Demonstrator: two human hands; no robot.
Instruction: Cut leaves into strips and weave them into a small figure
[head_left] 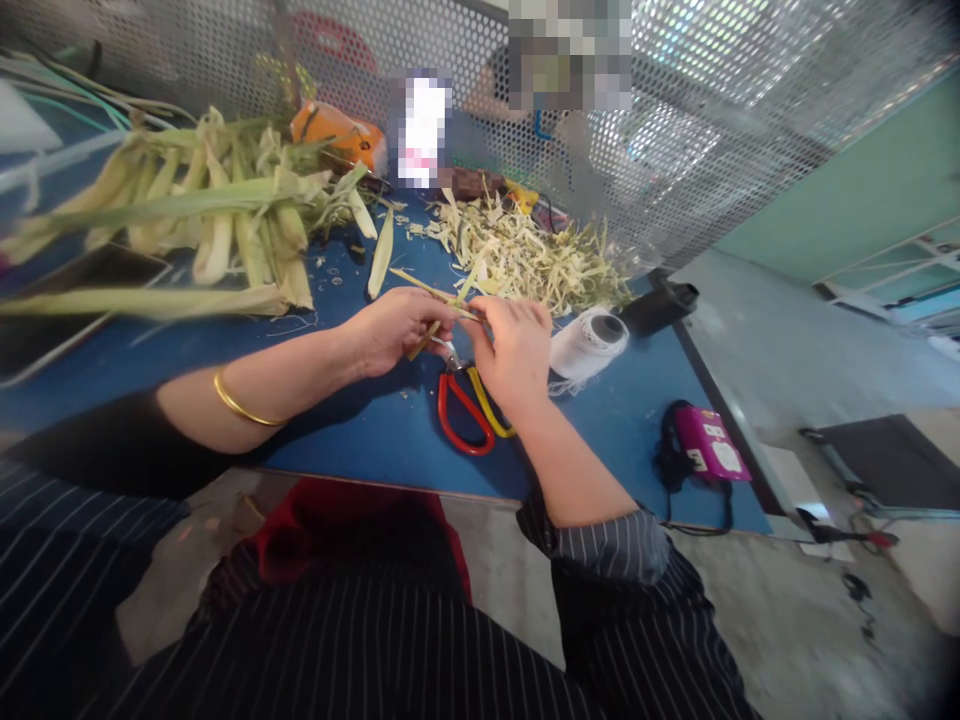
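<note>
My left hand (pixel 409 328) is closed on narrow husk strips (pixel 424 284), whose ends stick out above and below the fingers. Pinched close beside it, my right hand (pixel 514 345) grips the same strips at their other part. Just under the hands lie scissors (pixel 466 425) with one red and one yellow handle, their blades partly hidden. A spool of white thread (pixel 589 343) stands by my right hand. Beyond the hands spreads a heap of shredded husk pieces (pixel 525 255). One loose husk leaf (pixel 382 254) rests above my left hand.
Long husk bundles (pixel 217 225) fill the left of the blue table (pixel 360 440), partly over a dark flat panel (pixel 82 295). An orange packet (pixel 341 135) lies behind. A black cylinder (pixel 660 308) and magenta box (pixel 712 443) with cable sit right. Perforated metal mesh (pixel 690 130) borders the back.
</note>
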